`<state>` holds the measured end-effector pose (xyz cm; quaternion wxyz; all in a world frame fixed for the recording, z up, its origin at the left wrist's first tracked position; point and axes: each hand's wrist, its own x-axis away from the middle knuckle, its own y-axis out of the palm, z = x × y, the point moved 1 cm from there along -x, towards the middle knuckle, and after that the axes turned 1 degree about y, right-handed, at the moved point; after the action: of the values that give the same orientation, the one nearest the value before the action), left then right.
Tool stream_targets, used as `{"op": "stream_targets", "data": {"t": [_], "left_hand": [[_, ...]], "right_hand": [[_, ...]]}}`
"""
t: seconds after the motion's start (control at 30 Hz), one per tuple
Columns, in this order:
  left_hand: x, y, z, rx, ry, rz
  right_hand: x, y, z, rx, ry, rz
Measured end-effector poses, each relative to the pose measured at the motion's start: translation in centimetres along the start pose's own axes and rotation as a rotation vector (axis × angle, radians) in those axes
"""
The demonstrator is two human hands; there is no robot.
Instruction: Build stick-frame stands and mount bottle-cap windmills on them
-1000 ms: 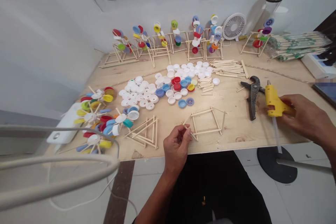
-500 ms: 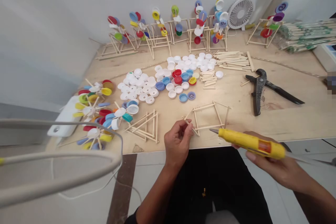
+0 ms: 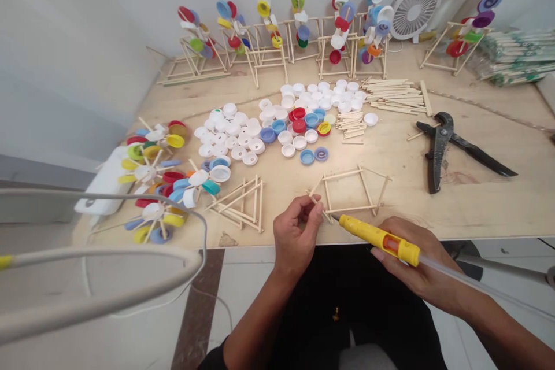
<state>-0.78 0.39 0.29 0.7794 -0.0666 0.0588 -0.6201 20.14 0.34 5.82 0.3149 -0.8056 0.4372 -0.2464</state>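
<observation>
A frame of thin wooden sticks (image 3: 350,209) lies near the table's front edge. My left hand (image 3: 297,234) pinches its left end between thumb and fingertips. In my right hand (image 3: 411,254) is a yellow hot glue gun (image 3: 377,237) with a clear glue stick trailing out the back. Its dark nozzle points left, at or very close to the frame's lower left corner; contact cannot be made out. Left of my left hand rests another stick frame (image 3: 243,208), built of triangles.
White bottle caps (image 3: 229,130) and coloured ones are heaped mid-table, beside cut sticks (image 3: 396,95). Black-handled cutters (image 3: 442,144) lie to the right. Cap wheels (image 3: 151,211) crowd the left edge. Finished stands (image 3: 266,58) and a white fan (image 3: 415,8) line the wall. A cable (image 3: 130,251) loops at lower left.
My right hand has brought the glue gun leftward, its nozzle now by the frame's lower left corner. My left hand keeps its pinch. The view has shifted slightly.
</observation>
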Motion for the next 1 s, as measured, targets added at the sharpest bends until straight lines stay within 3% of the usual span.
{"op": "stream_targets", "data": {"t": [1.0], "left_hand": [[-0.06,0.00,0.14,-0.008,0.035,0.005]], "right_hand": [[-0.24,0.14,0.16,0.048,0.005,-0.009]]}}
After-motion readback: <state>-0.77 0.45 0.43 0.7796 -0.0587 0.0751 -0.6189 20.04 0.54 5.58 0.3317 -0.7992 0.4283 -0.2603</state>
